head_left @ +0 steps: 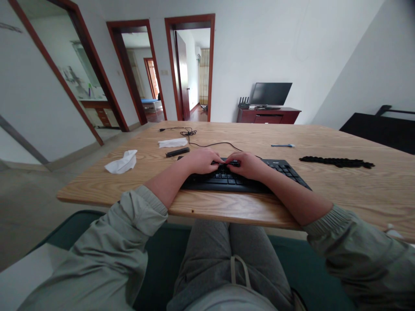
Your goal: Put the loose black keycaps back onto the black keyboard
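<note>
Black plastic keyboard (246, 178): lay flat on wooden table (324, 142); rigid, light, best gripped at its ends; left hand (201, 160) and right hand (247, 165) both pinched something small over its top row.

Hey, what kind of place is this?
Probably a home living room: a wooden table with a keyboard, a TV on a low cabinet, and doorways to other rooms.

Soft even daylight, wide-angle edge distortion

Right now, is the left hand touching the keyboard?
Touching. The head view shows the left hand resting on the upper rows of the black keyboard, fingers pressed onto the keys next to the right hand, no gap visible.
</note>
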`<state>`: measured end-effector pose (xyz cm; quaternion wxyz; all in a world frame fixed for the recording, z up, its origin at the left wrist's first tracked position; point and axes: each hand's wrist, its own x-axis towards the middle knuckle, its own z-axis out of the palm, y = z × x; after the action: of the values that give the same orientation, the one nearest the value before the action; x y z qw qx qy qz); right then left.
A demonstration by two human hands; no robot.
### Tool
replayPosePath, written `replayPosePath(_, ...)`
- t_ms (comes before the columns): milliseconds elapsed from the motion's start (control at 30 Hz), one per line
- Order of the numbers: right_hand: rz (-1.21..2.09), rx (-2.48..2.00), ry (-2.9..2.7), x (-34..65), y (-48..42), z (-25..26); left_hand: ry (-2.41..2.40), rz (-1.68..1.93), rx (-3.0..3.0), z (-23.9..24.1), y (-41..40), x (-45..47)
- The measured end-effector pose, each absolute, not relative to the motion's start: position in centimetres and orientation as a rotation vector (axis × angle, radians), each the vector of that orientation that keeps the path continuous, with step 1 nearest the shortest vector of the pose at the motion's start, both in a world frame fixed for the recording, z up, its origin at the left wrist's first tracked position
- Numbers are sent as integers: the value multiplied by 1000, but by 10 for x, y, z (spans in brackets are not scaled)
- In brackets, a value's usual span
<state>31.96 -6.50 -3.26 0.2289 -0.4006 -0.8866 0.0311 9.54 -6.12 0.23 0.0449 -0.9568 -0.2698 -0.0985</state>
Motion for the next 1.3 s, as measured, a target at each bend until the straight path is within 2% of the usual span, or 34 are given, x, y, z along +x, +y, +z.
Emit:
replayPosePath(333, 163, -1227, -2355, 319, -67, -34, -1063, -391, -2856, 10, -55, 81)
replayPosePath(667, 140, -1053, -2398, 321, -61, -37, -915, -331, -2904, 0, -56, 94)
replayPosePath(1300, 53, -1134, -2528, 315, -96, -23, -873, -203, -2929, 6, -71, 96)
